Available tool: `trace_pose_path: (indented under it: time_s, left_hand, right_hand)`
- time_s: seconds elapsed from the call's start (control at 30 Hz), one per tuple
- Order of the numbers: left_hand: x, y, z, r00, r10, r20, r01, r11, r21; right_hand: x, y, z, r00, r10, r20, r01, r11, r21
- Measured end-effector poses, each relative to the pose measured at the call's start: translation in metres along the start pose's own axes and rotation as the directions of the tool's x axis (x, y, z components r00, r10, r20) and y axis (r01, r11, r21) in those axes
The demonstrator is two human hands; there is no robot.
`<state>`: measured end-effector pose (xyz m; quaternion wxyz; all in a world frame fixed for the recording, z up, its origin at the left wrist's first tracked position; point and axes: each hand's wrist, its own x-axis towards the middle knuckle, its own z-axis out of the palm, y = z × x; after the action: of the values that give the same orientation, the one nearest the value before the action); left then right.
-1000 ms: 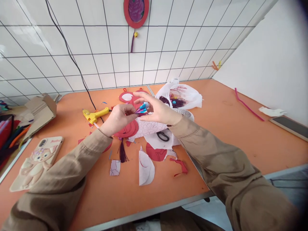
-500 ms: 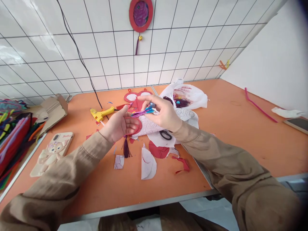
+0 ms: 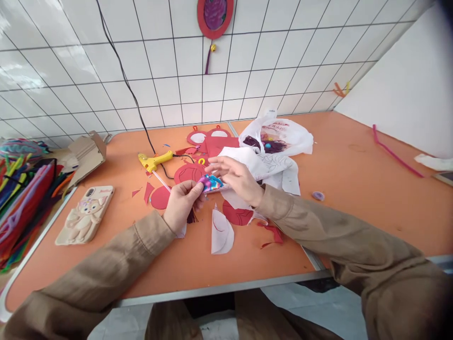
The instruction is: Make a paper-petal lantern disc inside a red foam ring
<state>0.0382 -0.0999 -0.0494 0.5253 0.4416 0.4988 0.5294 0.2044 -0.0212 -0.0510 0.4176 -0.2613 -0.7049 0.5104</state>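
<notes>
My left hand (image 3: pixel 184 203) pinches a small, flat, purple-and-blue patterned piece (image 3: pixel 211 182) between thumb and fingers. To its right, my right hand (image 3: pixel 238 179) has its fingers stretched out and apart beside the piece; whether its thumb touches the piece is hidden. A dark purple tassel (image 3: pixel 192 216) shows below my left hand, its upper end covered. Behind the hands lies a red disc (image 3: pixel 188 174) with drawn lines, and near it a yellow ring (image 3: pixel 201 161). A yellow glue gun (image 3: pixel 155 160) rests on the table beyond my left hand.
White paper (image 3: pixel 279 170) and a plastic bag (image 3: pixel 297 137) lie behind my right hand. Red scraps and a cut paper piece (image 3: pixel 222 233) are in front. A phone (image 3: pixel 87 215) lies left, pipe cleaners (image 3: pixel 24 208) farther left. A small roll (image 3: pixel 318 195) sits right.
The patterned piece has passed from my right hand to my left, and its colourful face now shows. My right fingers have spread. The camera view has shifted slightly.
</notes>
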Motion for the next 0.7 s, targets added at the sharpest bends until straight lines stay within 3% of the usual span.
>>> trace_pose_path:
  time_s: [0.07,0.13,0.3,0.47,0.7]
  left_hand:
    - [0.0,-0.004,0.0,0.998,0.069,-0.009,-0.067,0.993,0.092]
    - [0.001,-0.008,0.001,0.993,0.116,-0.009,-0.113,0.981,0.159]
    - [0.003,-0.012,0.001,0.986,0.165,-0.002,-0.16,0.965,0.208]
    - [0.003,-0.011,-0.001,0.989,0.145,0.029,-0.148,0.976,0.158]
    - [0.006,-0.014,0.0,0.989,0.146,0.022,-0.147,0.969,0.197]
  right_hand:
    - [-0.006,0.001,0.001,0.986,0.17,0.005,-0.168,0.973,0.157]
    - [-0.01,0.0,0.005,0.981,0.193,0.017,-0.193,0.969,0.156]
    - [-0.017,0.002,0.019,0.999,0.041,-0.007,-0.041,0.996,-0.078]
    - [-0.02,0.012,0.025,0.997,-0.038,-0.068,0.028,0.989,-0.142]
    - [-0.023,0.013,0.026,0.986,-0.153,-0.059,0.13,0.95,-0.283]
